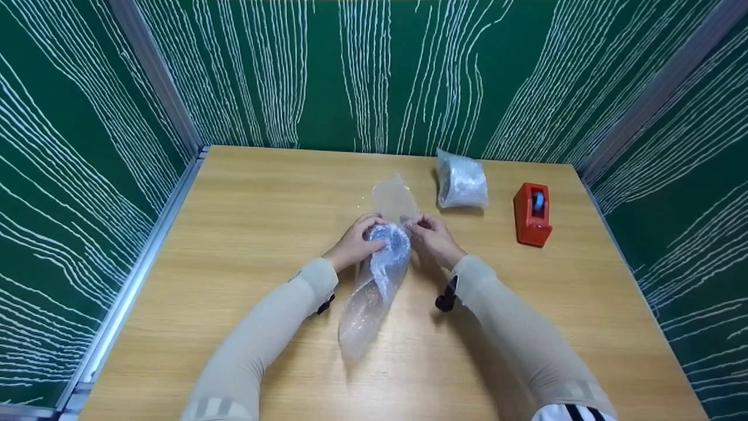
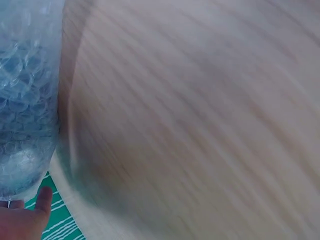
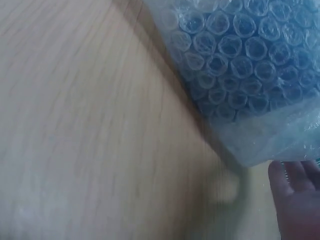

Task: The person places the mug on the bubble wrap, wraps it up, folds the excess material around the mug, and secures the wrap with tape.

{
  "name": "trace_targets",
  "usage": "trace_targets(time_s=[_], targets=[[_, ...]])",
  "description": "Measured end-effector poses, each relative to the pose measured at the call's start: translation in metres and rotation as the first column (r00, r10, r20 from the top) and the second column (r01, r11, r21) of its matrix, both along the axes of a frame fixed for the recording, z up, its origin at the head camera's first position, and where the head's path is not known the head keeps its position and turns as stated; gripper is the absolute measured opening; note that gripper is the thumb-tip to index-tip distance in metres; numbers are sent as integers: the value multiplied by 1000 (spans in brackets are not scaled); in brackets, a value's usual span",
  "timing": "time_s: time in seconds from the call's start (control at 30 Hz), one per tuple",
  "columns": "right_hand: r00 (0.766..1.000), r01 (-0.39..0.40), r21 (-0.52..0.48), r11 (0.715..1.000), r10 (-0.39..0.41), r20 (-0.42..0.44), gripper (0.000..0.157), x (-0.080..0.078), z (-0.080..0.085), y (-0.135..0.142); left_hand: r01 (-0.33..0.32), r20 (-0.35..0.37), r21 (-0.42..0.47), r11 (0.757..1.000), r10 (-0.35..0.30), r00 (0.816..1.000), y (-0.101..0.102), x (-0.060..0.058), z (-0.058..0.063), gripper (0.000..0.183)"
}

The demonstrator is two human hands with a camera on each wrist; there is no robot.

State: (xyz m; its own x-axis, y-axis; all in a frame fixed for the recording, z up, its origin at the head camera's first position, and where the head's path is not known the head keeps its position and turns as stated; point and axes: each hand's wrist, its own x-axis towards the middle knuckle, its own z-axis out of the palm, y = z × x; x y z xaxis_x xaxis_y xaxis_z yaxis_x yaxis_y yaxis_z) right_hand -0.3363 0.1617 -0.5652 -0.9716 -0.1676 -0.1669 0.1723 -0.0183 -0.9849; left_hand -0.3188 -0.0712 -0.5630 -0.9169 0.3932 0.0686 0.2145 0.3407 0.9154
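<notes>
In the head view, a loosely rolled sheet of clear bubble wrap [image 1: 390, 257] lies in the middle of the table, one end pointing away and the other flaring towards the person. My left hand [image 1: 357, 241] grips its left side, the thumb laid over the wrap and the fingers on the far side. On the opposite side my right hand [image 1: 433, 237] pinches the wrap's edge. Rows of bubbles on the bubble wrap [image 3: 240, 55] show bluish in the right wrist view; whether something lies inside, I cannot tell. The left wrist view shows the bubble wrap [image 2: 25, 100] standing beside the fingers.
A second bundle of bubble wrap [image 1: 463, 181] sits at the back right of the wooden table [image 1: 257, 210]. To its right stands a red tape dispenser [image 1: 532, 225] with a blue core. Green walls [image 1: 321, 76] with white lines enclose the table's back and sides.
</notes>
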Motion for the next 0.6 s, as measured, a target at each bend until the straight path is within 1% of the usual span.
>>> trace_targets(time_s=[0.1, 0.17, 0.27, 0.3, 0.37, 0.43, 0.47, 0.53, 0.6], targets=[[999, -50, -86, 995, 49, -17, 23, 3, 2, -1, -23, 2, 15, 1000, 23, 1000, 1, 2, 1, 38], [997, -74, -135, 988, 71, -25, 23, 5, 3, -1, -37, 8, 24, 999, 37, 999, 2, 3, 1, 37], [995, -100, -171, 980, 95, -38, 18, 7, 4, 1, -53, 14, 32, 998, 53, 998, 3, 4, 1, 37], [994, -111, -174, 978, 105, -42, 19, 7, 5, 2, -57, 14, 37, 998, 57, 998, 4, 4, 2, 36], [989, -146, -157, 977, 138, -55, 31, 7, 6, 4, -64, 12, 42, 997, 63, 998, 4, 5, 1, 36], [984, -175, -112, 978, 169, -64, 46, 8, 8, 6, -69, 4, 43, 997, 69, 998, 4, 5, 1, 35], [980, -194, -90, 977, 189, -67, 50, 8, 9, 8, -72, 4, 45, 996, 72, 997, 5, 5, 1, 35], [975, -219, -30, 975, 217, -54, 53, 8, 12, 11, -81, 8, 54, 995, 81, 997, 5, 6, 1, 37], [970, -239, 24, 971, 240, -35, 52, 9, 15, 13, -93, 28, 83, 992, 91, 995, 6, 7, 1, 41]])
